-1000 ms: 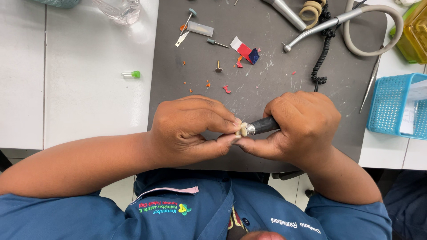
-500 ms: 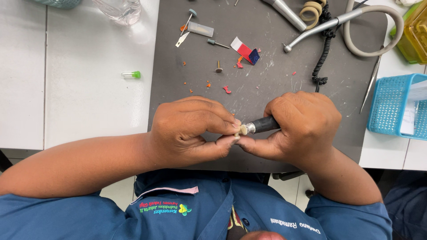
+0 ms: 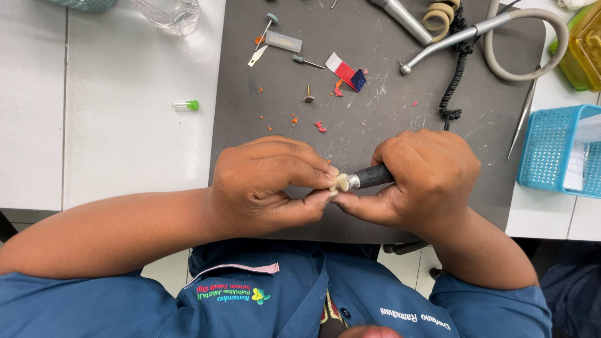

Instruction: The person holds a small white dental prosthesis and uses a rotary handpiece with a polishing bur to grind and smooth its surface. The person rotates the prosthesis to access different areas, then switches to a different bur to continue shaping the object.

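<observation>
Left hand (image 3: 263,184) curled, fingers closed down — thumb and fingertips pinch a small cream-coloured piece (image 3: 340,183) at the near edge of the dark mat (image 3: 375,112). Right hand (image 3: 426,181) wrapped shut around a dark rotary handpiece (image 3: 370,177); only its metal nose and a short stretch of black body show between the two hands. The thumb lies under the tool, close to the left fingertips.

Handpiece's long axis runs roughly left-right across the view, tilted slightly, with the tip pointing toward the left hand. The tip meets the cream piece; the working end itself is too small to tell.

Past the hands, on the mat: scattered orange and red crumbs (image 3: 320,126), a small mounted bur (image 3: 308,96) standing upright, another bur (image 3: 307,61) lying flat, a red-white-blue slip (image 3: 345,70), a clear flat plastic piece (image 3: 283,42).

Far edge — a metal handpiece (image 3: 400,14), a roll of tan tape (image 3: 438,17), a grey hose (image 3: 532,44) with a metal nozzle, a coiled black cord (image 3: 456,75).

On the white bench (image 3: 113,125) to the left, a small clear vial with a green cap (image 3: 186,106). To the right, a blue mesh basket (image 3: 554,150) and a thin metal instrument (image 3: 521,119).
</observation>
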